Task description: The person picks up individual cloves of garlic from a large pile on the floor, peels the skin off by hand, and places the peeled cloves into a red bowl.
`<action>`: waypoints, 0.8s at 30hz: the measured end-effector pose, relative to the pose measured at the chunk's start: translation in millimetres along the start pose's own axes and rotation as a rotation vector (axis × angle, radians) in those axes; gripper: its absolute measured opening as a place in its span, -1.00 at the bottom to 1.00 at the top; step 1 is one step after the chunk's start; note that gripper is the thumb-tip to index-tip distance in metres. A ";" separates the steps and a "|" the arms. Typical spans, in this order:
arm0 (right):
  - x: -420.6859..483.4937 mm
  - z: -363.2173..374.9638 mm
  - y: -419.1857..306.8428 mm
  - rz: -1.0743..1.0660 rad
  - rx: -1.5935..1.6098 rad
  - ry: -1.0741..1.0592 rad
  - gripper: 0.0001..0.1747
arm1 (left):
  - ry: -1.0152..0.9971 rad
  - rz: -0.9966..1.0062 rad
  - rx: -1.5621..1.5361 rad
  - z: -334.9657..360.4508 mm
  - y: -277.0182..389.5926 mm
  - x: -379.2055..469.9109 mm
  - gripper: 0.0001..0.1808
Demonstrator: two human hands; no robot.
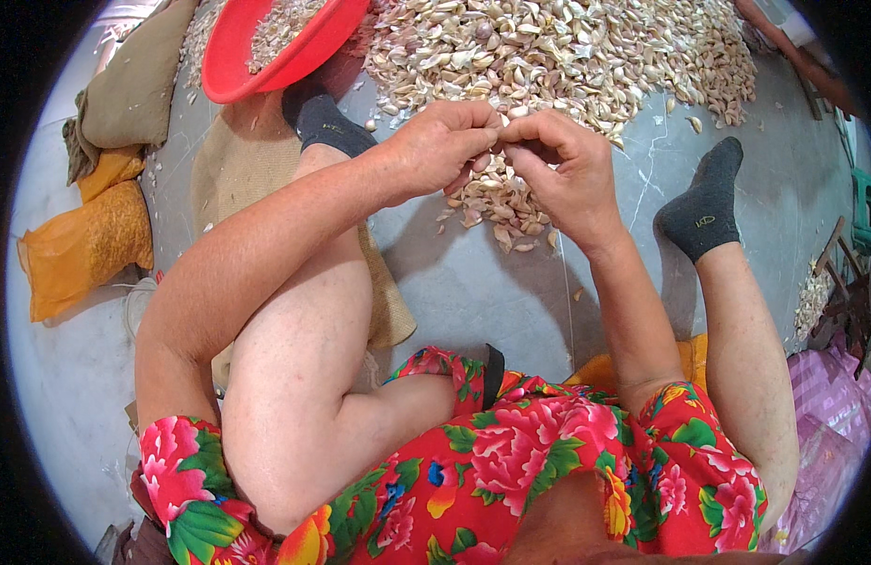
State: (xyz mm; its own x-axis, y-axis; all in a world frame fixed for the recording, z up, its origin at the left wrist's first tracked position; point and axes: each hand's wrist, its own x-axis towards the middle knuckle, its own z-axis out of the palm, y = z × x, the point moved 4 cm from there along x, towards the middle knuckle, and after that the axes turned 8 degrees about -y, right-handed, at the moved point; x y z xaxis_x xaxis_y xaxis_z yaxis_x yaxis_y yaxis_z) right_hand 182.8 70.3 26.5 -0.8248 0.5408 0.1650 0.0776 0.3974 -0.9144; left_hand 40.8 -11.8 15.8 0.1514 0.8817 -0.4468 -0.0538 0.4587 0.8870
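My left hand and my right hand meet at the fingertips, over the near edge of a large heap of garlic cloves. Thumb and forefinger are pinched together on each hand. A small pale piece, seemingly garlic, shows between the fingertips; which hand grips it is hard to tell. More clove-like pieces show under my left fingers. Just below my hands, a smaller pile of garlic cloves lies on the grey floor.
A red plastic basin holding garlic stands tilted at upper left. Burlap cloth lies under my left leg. Orange mesh sacks and a tan sack are at far left, a purple woven sack at lower right. Another person's arm shows at upper right.
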 end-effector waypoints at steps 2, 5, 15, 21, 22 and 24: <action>-0.8 -1.2 16.0 0.090 0.150 -0.014 -0.84 | 0.019 -0.032 0.019 -1.2 -2.1 0.7 -0.81; -2.7 -20.1 43.3 0.229 0.289 0.071 -0.81 | 0.107 -0.080 -0.041 -12.4 -9.3 -0.7 -0.84; 4.3 -25.9 66.1 0.163 -0.351 0.090 -0.85 | 0.167 -0.220 -0.014 -26.8 -15.6 -10.8 -0.87; 39.1 16.9 71.3 -0.090 -0.831 -0.181 -0.92 | 0.120 -0.246 0.006 -24.9 -17.5 -8.7 -0.87; 41.3 18.9 72.4 -0.099 -0.846 -0.208 -0.97 | 0.112 -0.252 0.002 -25.6 -18.3 -8.9 -0.87; 41.6 17.2 74.6 -0.071 -0.868 -0.230 -0.92 | 0.117 -0.229 0.025 -25.5 -19.8 -5.9 -0.88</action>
State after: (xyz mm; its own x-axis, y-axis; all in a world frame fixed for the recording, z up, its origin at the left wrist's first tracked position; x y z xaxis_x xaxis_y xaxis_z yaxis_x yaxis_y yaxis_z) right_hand 144.6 109.6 -41.1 -0.9283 0.3689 0.0470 0.3409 0.8946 -0.2888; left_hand 15.8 -23.3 -2.1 0.0418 0.7623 -0.6459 -0.0065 0.6466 0.7628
